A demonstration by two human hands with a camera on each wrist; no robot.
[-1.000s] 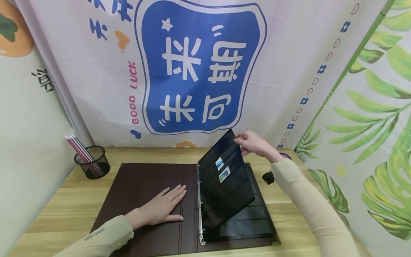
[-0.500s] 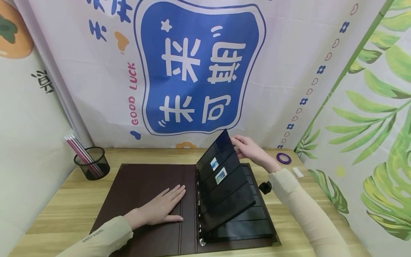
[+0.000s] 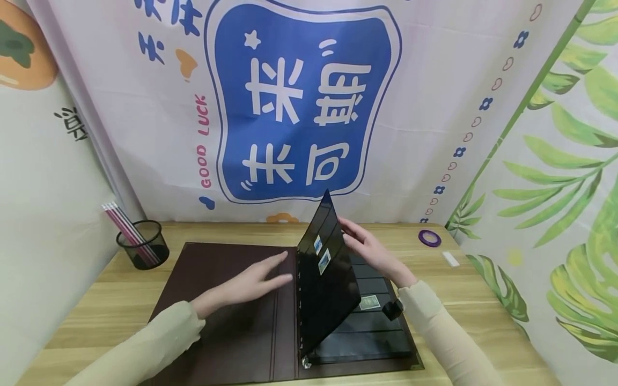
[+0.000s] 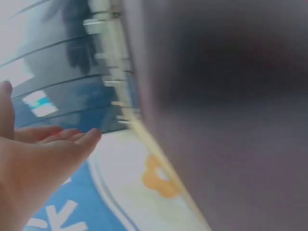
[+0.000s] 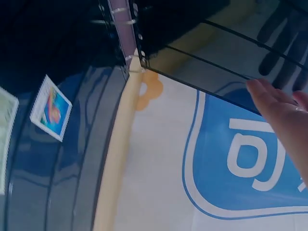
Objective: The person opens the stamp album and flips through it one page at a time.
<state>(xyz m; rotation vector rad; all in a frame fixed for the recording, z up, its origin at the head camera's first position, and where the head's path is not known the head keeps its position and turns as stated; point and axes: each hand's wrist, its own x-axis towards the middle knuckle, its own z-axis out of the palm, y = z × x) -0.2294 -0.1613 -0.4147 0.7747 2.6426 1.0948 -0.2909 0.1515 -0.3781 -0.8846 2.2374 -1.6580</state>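
Note:
A stamp album with a dark brown cover point(image 3: 236, 343) lies spread on the table, a row of metal rings along its spine. One black page point(image 3: 328, 305) stands tilted up from the rings, carrying two stamps point(image 3: 324, 261) on its left face. My right hand point(image 3: 369, 249) is behind this page, its extended fingers at the upper right edge. In the right wrist view, a colourful stamp point(image 5: 55, 108) shows on the page beneath. My left hand point(image 3: 248, 284) hovers over the left cover, fingers extended and holding nothing, near the raised page. Another stamp point(image 3: 369, 303) lies on the lower page.
A black mesh pen holder point(image 3: 140, 241) with several pencils point(image 3: 124, 225) stands at the back left. A purple ring point(image 3: 429, 238) and a small white block point(image 3: 450, 259) lie to the right of the album. A printed curtain point(image 3: 159, 134) hangs behind the table.
The right hand has moved left, turning the page more upright, and its fingers no longer pinch the edge. The left hand has lifted off the cover. A stamp beneath has come into view.

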